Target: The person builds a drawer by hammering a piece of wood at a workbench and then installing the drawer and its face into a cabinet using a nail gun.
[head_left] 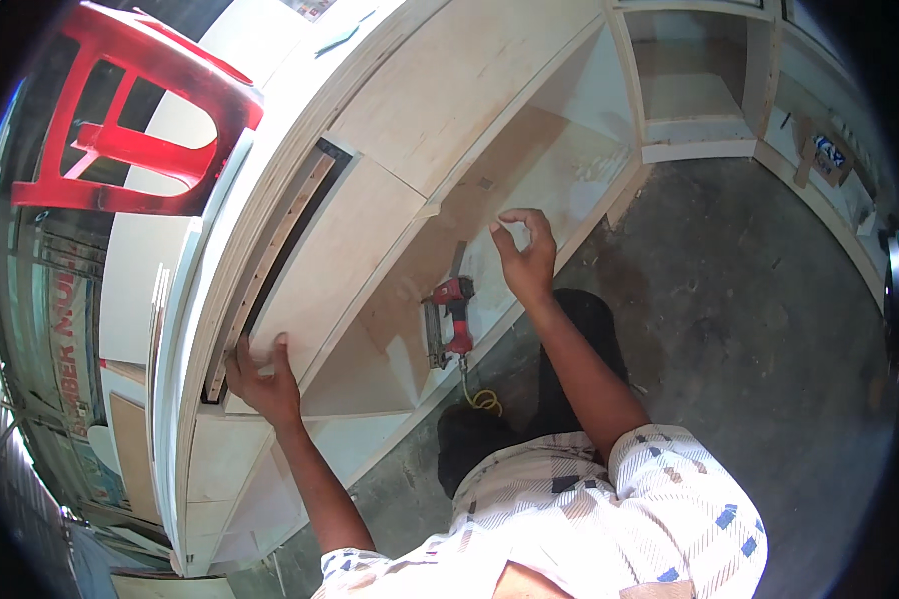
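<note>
My left hand (263, 384) rests at the lower end of a pale plywood panel (345, 255) on the cabinet. Its thumb and forefinger are apart, with the forefinger at the long dark slot (288, 255) beside the panel. Over the open lower compartment, my right hand (529, 255) is raised, thumb and fingers curved into a loose C with a small gap. Nothing shows between its fingertips. A red and black air nailer (454, 314) lies inside the compartment, below and left of that hand, with a yellow coiled hose (484, 400) attached.
A red plastic stool (150, 120) lies tipped on the white top at the upper left. Beyond the grey concrete floor (739, 299), more open cabinet boxes (694, 85) curve along the far right. Sheets of board (135, 290) stand at the left.
</note>
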A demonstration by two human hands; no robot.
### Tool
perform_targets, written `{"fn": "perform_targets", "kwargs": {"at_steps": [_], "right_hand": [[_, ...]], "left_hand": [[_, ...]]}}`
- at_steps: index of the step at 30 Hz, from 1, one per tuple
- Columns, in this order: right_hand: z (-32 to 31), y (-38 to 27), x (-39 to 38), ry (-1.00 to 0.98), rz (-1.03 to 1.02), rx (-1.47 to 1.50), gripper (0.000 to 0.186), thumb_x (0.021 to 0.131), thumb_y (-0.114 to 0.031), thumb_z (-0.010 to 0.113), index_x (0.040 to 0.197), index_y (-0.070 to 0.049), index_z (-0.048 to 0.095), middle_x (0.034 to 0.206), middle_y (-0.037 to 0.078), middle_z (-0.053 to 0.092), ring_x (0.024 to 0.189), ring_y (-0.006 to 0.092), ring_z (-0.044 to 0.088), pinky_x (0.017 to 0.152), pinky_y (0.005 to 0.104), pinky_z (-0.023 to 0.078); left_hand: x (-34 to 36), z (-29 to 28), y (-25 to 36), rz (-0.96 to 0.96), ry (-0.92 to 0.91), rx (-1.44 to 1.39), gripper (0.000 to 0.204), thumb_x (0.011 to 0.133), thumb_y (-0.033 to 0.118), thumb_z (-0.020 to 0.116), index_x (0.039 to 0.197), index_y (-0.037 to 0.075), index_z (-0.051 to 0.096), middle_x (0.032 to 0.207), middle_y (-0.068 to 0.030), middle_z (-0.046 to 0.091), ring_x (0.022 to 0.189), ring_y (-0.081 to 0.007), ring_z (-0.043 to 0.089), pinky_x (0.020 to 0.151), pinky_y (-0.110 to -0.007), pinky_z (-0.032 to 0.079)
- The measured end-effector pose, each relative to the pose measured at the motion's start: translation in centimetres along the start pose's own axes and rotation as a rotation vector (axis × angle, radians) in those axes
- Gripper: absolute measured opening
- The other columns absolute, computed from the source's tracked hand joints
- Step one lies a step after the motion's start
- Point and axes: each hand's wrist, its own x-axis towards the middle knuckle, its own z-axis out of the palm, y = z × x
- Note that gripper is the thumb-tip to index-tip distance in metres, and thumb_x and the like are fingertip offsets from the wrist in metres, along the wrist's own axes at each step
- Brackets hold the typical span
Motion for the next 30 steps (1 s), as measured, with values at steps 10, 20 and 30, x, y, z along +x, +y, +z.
{"fn": "perform_targets", "kwargs": {"at_steps": [10, 20, 30], "right_hand": [[-2.9, -0.4, -2.2, -0.206, -0.005, -0.074, 0.017, 0.084, -0.007, 0.078, 0.093, -0.003, 0.065, 0.094, 0.011, 0.068, 0.094, 0.0278, 0.066, 0.088, 0.0383, 0.05], [0.6, -18.3, -3.8, -0.883, 0.072, 0.391, 0.063, 0.088, -0.015, 0.08, 0.142, 0.0, 0.051, 0.13, 0.014, 0.063, 0.129, 0.0259, 0.058, 0.113, 0.0411, 0.042], [3.2, -30.0, -1.0, -0.768, -0.1, 0.288, 0.057, 0.09, -0.017, 0.081, 0.137, 0.005, 0.056, 0.121, 0.016, 0.068, 0.113, 0.0218, 0.062, 0.098, 0.035, 0.05]], "left_hand": [[-0.2, -2.1, -0.7, -0.178, 0.019, -0.272, 0.056, 0.071, 0.029, 0.096, 0.111, 0.0, 0.07, 0.112, -0.0154, 0.067, 0.108, -0.031, 0.056, 0.097, -0.043, 0.046], [2.0, -15.3, 5.6, -0.269, 0.364, -0.876, 0.043, 0.078, 0.015, 0.091, 0.109, 0.001, 0.066, 0.104, -0.0055, 0.064, 0.095, -0.0138, 0.06, 0.087, -0.031, 0.053], [-5.4, -5.2, 15.4, -0.581, -0.088, -1.703, 0.034, 0.093, 0.018, 0.08, 0.113, 0.003, 0.057, 0.108, -0.0023, 0.059, 0.101, -0.0101, 0.057, 0.087, -0.027, 0.048]]}}
